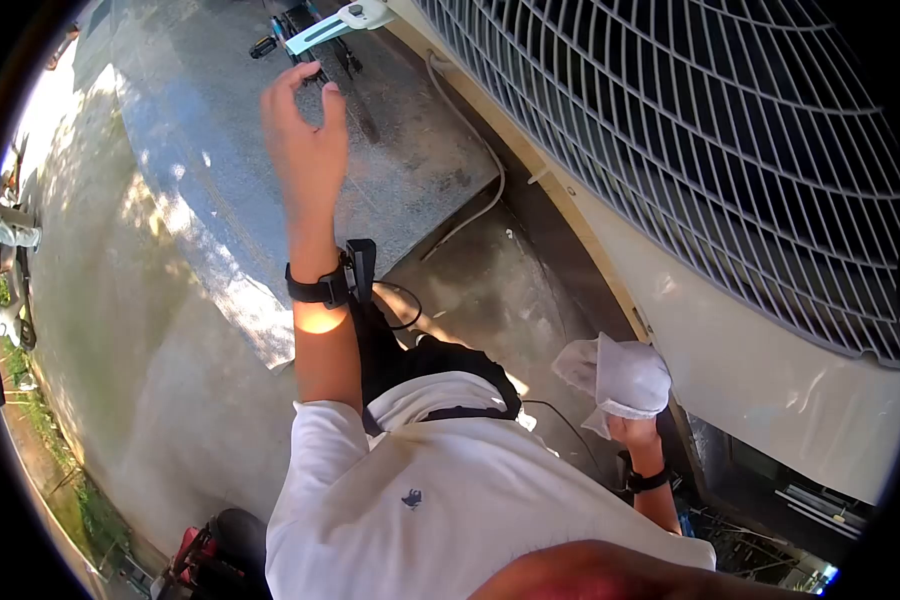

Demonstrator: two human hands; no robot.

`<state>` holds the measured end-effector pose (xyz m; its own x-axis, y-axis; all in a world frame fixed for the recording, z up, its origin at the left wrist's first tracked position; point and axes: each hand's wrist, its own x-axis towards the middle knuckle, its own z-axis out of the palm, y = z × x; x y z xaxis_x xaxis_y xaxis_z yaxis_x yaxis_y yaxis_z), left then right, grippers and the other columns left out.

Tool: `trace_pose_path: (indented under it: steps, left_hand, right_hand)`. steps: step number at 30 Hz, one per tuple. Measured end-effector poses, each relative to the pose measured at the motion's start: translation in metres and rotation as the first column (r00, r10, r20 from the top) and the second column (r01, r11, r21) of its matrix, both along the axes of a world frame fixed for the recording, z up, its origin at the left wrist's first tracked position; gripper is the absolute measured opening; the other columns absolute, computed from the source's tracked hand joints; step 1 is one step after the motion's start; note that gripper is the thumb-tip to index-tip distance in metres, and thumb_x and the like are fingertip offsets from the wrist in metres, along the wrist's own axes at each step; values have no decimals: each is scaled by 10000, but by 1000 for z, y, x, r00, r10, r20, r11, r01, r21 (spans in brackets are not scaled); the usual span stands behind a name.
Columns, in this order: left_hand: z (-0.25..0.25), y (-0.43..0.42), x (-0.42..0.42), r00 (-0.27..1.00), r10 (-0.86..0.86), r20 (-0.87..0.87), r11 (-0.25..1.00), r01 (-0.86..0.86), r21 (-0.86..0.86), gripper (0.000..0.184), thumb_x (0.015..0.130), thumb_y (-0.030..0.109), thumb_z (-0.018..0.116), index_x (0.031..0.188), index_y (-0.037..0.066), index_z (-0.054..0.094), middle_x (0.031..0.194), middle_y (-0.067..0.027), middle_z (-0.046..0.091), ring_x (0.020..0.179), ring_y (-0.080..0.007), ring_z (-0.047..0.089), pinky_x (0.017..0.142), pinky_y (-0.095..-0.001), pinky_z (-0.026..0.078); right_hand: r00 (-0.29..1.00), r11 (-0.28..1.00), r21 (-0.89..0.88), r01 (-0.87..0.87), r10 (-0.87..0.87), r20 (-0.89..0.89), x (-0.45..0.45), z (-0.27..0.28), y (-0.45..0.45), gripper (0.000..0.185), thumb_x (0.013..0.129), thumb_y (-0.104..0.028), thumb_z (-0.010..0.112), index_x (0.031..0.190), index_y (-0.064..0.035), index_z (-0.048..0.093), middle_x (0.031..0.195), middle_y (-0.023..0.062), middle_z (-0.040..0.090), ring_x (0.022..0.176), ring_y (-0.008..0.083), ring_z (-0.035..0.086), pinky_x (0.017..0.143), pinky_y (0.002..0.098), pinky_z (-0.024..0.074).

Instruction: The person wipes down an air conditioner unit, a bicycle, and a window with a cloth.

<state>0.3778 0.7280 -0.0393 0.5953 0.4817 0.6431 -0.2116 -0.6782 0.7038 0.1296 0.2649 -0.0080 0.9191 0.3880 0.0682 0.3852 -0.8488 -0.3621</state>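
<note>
Two hands: L hand (307, 140) is hovering near teal bar (315, 34), thumb & fingers curving wide apart, gripping nothing; R hand (636, 430) is sitting under cloth (634, 378), fingers hidden, can't tell grip.
Casing edge: white casing (740, 350) is running diag. past cloth; can't tell if touching.
Floor room: bare concrete (180, 400) is spreading L of body.
Shirt logo (412, 497): showing dark, too sm. to read.
</note>
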Motion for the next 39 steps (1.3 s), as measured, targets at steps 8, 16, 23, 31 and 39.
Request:
trace_pose_path:
  steps: [8,16,23,31,39]
  left_hand:
    - [-5,100,84,896,-313,-315,925,212,-317,324,897,230,667,1186,85,637,1187,-123,651,1101,-283,616,889,-342,481]
    - [9,125,93,737,-498,-458,848,302,-436,289,838,145,682,1115,79,635,1096,-150,675,1036,-333,639,882,-381,493]
    - [16,133,101,651,-553,-520,818,307,-486,328,854,146,698,1169,102,618,1107,-114,694,1090,-264,644,891,-368,490]
    - [18,130,108,551,-480,-682,877,305,-371,294,815,219,674,1089,143,596,1070,-68,674,997,-291,640,858,-494,419]
    - [72,162,100,259,-541,-800,711,649,-271,638,803,252,737,1350,141,428,1292,-157,557,1212,-365,518,977,-510,402]
  right_hand:
    - [986,848,-520,-101,14,-169,-15,9,-10,472,838,-244,626,1274,-70,584,1302,224,554,1208,456,494,1039,595,346]
    - [929,813,-577,77,-268,-255,-10,1,25,310,808,-67,569,1108,-55,647,1192,254,595,1086,461,564,980,551,417]
    - [778,710,-661,244,-550,-304,0,-1,54,284,786,-31,593,1067,-43,633,1057,223,638,1014,427,595,919,495,455]
    - [512,698,-375,610,-708,-486,60,-10,157,285,685,22,606,960,-51,593,895,129,679,891,255,676,770,369,530]
    - [903,956,187,226,-133,-408,270,33,337,332,729,114,474,999,-17,614,989,154,667,936,313,665,818,375,517]
